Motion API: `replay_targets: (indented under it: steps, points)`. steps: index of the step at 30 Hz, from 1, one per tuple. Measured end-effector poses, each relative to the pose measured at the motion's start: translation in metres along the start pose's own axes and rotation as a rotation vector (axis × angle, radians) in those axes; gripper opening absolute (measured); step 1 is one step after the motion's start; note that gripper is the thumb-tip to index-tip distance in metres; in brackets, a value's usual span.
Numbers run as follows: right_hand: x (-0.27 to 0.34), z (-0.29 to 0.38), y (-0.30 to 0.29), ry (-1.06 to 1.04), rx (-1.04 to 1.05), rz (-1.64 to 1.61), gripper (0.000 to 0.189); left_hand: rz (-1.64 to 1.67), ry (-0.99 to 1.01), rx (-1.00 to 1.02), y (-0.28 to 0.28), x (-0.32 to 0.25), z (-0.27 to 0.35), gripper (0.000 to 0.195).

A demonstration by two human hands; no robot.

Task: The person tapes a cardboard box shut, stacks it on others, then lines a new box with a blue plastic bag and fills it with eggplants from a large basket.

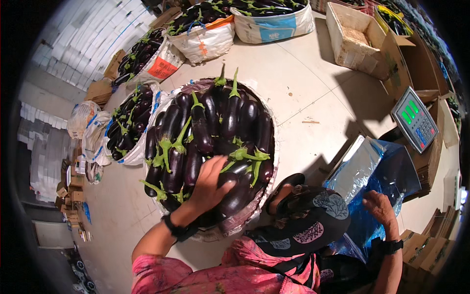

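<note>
In front of me stands a wide, round sack [276, 147] full of glossy dark purple eggplants [201, 130] with green stems. My left hand [211, 182] is over the near part of the pile, thumb apart from the fingers. It grips no eggplant that I can see, though its palm side is hidden. Right of my knee, a clear blue plastic bag [391, 180] spreads over a scale platform [354, 149]. My right hand [380, 207] is at the bag's right side with curled fingers. Whether these fingers pinch the plastic cannot be made out.
A digital scale display [415, 119] with lit green digits stands at the right. Behind it are an open cardboard box [398, 64] and a white foam box [354, 33]. More eggplant sacks [273, 27] line the back and left. Flat cartons [427, 251] lie at lower right.
</note>
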State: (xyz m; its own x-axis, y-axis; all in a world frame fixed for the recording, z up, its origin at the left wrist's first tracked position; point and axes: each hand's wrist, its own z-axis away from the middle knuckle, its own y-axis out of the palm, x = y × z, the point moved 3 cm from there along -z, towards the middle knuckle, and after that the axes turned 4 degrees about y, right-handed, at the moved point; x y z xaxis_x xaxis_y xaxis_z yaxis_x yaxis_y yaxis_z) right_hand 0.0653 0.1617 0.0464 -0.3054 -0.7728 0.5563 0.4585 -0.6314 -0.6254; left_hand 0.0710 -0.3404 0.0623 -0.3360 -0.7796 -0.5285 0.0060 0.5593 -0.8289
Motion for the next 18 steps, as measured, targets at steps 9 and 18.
replay_targets:
  steps: [9, 18]
  points:
    - [0.014, 0.009, 0.011, -0.078, 0.008, 0.082, 0.027, -0.195, 0.015, 0.032, -0.015, 0.030, -0.061, 0.048]
    - [0.074, 0.023, -0.002, -0.165, 0.026, -0.128, 0.027, 0.933, -0.131, -0.223, -0.077, -0.052, -0.090, 0.056]
